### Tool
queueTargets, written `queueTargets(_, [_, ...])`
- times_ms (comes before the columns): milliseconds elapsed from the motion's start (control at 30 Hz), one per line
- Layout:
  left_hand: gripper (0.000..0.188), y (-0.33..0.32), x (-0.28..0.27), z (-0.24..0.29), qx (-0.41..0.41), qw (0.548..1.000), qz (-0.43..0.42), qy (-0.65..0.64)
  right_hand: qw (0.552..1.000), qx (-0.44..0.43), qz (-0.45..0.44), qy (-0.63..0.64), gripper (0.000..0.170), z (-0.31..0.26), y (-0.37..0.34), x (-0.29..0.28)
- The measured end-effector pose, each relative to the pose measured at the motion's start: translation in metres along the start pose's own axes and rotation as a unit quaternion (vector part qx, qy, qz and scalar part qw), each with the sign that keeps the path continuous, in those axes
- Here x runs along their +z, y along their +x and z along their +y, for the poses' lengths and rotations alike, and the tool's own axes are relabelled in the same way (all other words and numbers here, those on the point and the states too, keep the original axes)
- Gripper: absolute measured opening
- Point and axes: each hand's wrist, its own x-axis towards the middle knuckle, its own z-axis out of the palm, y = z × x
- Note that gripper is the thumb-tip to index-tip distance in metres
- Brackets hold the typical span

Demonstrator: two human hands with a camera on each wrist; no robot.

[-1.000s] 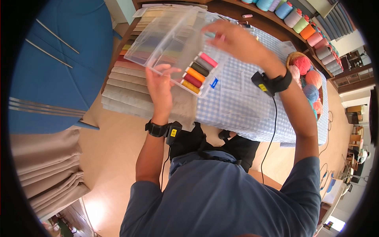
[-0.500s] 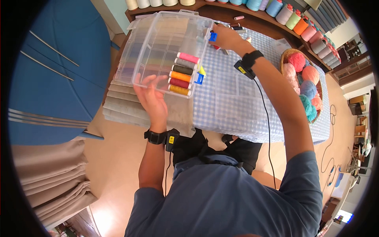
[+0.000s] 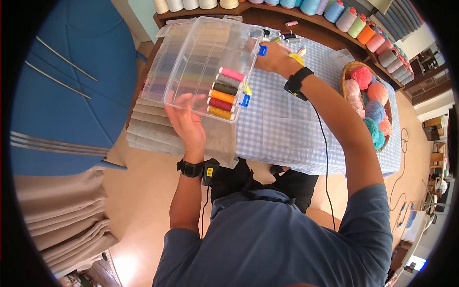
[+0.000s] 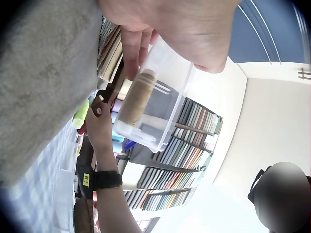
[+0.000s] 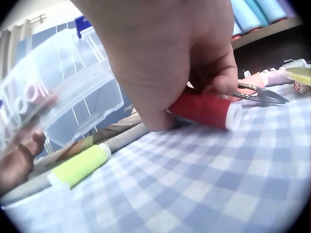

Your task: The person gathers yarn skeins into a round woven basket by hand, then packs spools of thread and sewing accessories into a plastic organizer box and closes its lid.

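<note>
Gripping the clear box [image 3: 205, 62] at its near left corner, the left hand [image 3: 184, 122] has its fingers bent behind the plastic and its thumb on the other side, closed to the box's thickness. The box is held tilted above the fabric swatches [image 3: 155, 123] on the left of the table, two blue latches [image 3: 245, 99] along its right edge. Six spools [image 3: 222, 97] sit in a line in its near right part: from far to near, pink, grey, dark, orange, dark red and mustard. Past the box's right edge, the right hand [image 3: 272, 58] reaches down to the far part of the checked cloth [image 3: 258, 143], its fingers curled. A red spool [image 5: 206, 110] lies at its fingers, partly covered by them; whether they have hold of it or of something else, I cannot tell. Scissors [image 5: 267, 93] lie just beyond the red spool, and a yellow-green spool [image 5: 80, 165] rests on the cloth between that hand and the left one. More dark spools [image 3: 289, 40] lie near the far edge. A basket [image 3: 348, 71] of yarn balls [image 3: 377, 93] stands on the right, and thread cones [image 3: 346, 21] line the shelf at the far side.
</note>
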Motion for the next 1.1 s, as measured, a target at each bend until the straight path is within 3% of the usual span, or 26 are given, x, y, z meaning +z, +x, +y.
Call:
queueTargets(133, [0.050, 0.001, -0.003, -0.002, -0.009, 1.000, -0.008, -0.020, 0.992, 0.035, -0.084, 0.083, 0.044, 0.010, 0.001, 0.001])
queueTargets(200, [0.050, 0.002, -0.004, -0.003, -0.011, 0.999, -0.013, -0.038, 0.984, -0.036, 0.067, 0.161, 0.046, 0.018, -0.006, 0.011])
queueTargets(300, [0.052, 0.002, -0.004, -0.004, -0.013, 1.000, -0.006, -0.006, 0.990, -0.009, -0.006, 0.143, 0.046, 0.043, -0.001, 0.005])
queueTargets(333, [0.052, 0.001, -0.003, -0.004, -0.014, 1.000, -0.010, -0.007, 0.977, 0.028, 0.036, 0.208, 0.049, 0.050, -0.002, -0.001])
queueTargets(400, [0.052, 0.000, -0.003, -0.002, -0.017, 1.000, -0.011, -0.009, 0.975, 0.116, 0.021, 0.188, 0.052, 0.060, -0.014, -0.046])
queueTargets(467, [0.052, 0.000, -0.002, -0.001, -0.025, 0.999, -0.022, 0.006, 0.965, 0.158, 0.063, 0.201, 0.051, 0.065, -0.019, -0.083])
queueTargets(500, [0.052, 0.001, -0.004, -0.003, -0.028, 0.999, -0.019, 0.004, 0.962, 0.090, 0.154, 0.209, 0.043, 0.067, -0.022, -0.090])
queueTargets(567, [0.053, 0.003, -0.009, -0.008, -0.014, 0.997, -0.060, 0.036, 0.931, 0.116, 0.069, 0.339, 0.039, 0.037, -0.032, -0.132])
queueTargets(600, [0.053, 0.003, -0.008, -0.008, -0.016, 0.997, -0.060, 0.036, 0.931, 0.117, 0.068, 0.338, 0.039, 0.025, -0.034, -0.137])
queueTargets(667, [0.054, 0.003, -0.006, -0.008, -0.010, 0.996, -0.086, 0.010, 0.966, 0.000, 0.055, 0.253, 0.040, 0.003, -0.036, -0.141])
queueTargets(700, [0.054, 0.003, -0.005, -0.007, -0.010, 0.996, -0.088, 0.011, 0.969, 0.001, -0.006, 0.245, 0.042, -0.010, -0.037, -0.141])
queueTargets(800, [0.055, 0.001, -0.003, -0.002, -0.020, 0.996, -0.089, 0.017, 0.983, -0.040, -0.028, 0.180, 0.042, -0.034, -0.038, -0.122])
queueTargets(867, [0.056, 0.002, -0.003, -0.003, -0.028, 0.997, -0.075, 0.024, 0.983, -0.009, -0.148, 0.109, 0.044, -0.046, -0.039, -0.116])
queueTargets(1000, [0.056, 0.001, 0.000, 0.000, -0.033, 0.997, -0.071, 0.018, 0.981, 0.015, -0.167, 0.099, 0.045, -0.054, -0.031, -0.119])
queueTargets(1067, [0.051, 0.002, -0.002, -0.002, -0.026, 0.995, -0.091, -0.013, 0.993, -0.015, -0.087, 0.080, 0.048, -0.041, -0.022, -0.102])
queueTargets(1100, [0.051, 0.002, -0.002, -0.003, -0.027, 0.995, -0.092, -0.014, 0.993, -0.014, -0.087, 0.079, 0.048, -0.040, -0.023, -0.098])
